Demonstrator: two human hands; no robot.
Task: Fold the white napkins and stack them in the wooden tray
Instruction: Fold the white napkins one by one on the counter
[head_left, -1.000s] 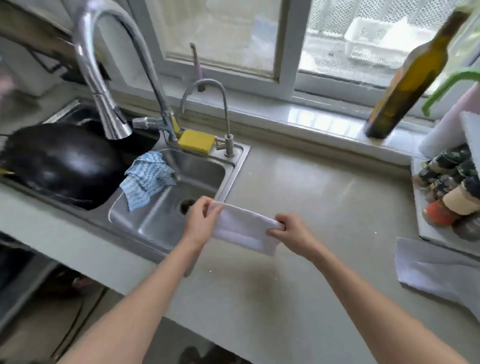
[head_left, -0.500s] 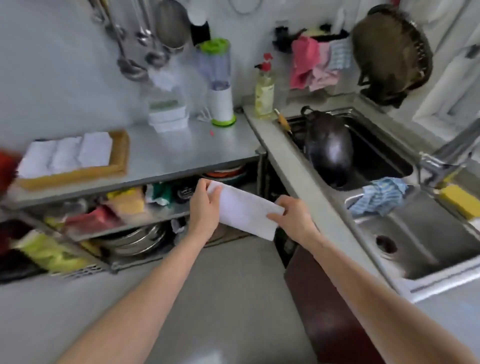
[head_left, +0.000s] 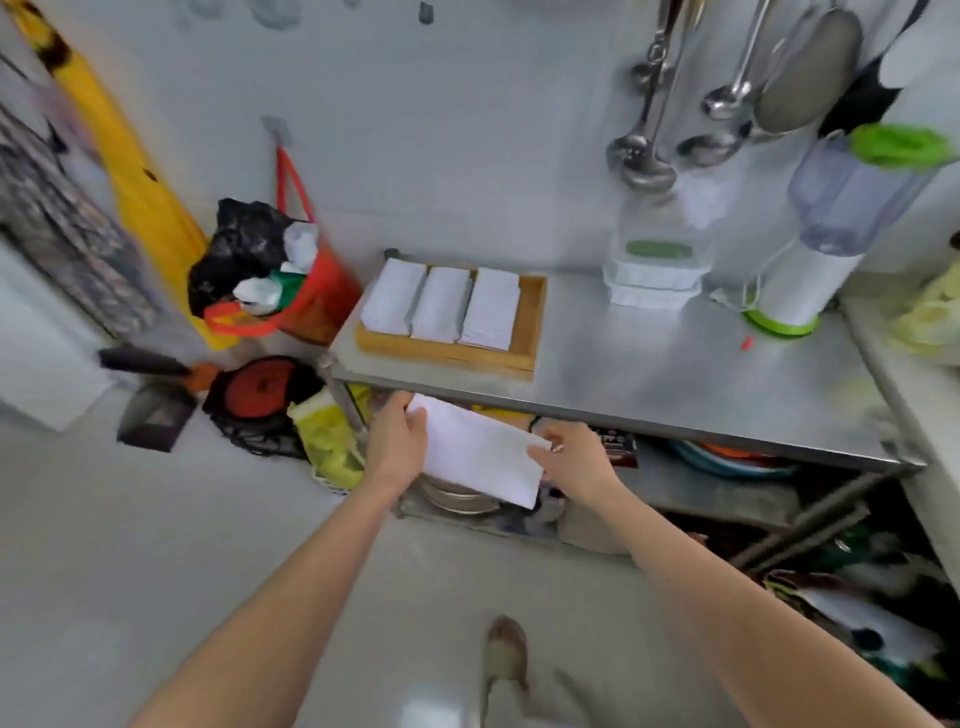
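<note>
A folded white napkin (head_left: 480, 454) is held in the air between both hands, below the front edge of the steel table (head_left: 649, 374). My left hand (head_left: 397, 441) grips its left end and my right hand (head_left: 576, 462) grips its right end. The wooden tray (head_left: 524, 332) sits on the table's left end, just beyond and above the hands. Three stacks of folded white napkins (head_left: 441, 304) lie side by side in it, leaving a bare strip at its right side.
A blender with a green lid (head_left: 826, 228) and a clear container (head_left: 654, 270) stand at the back right of the table. Ladles (head_left: 644, 156) hang on the wall. Plates (head_left: 457, 499) fill the lower shelf. A red bag (head_left: 306, 291) hangs left of the table.
The view has swung left from the sink counter to the steel table. Both hands kept hold of the folded napkin and carried it close to the table's front edge, below the tray.
</note>
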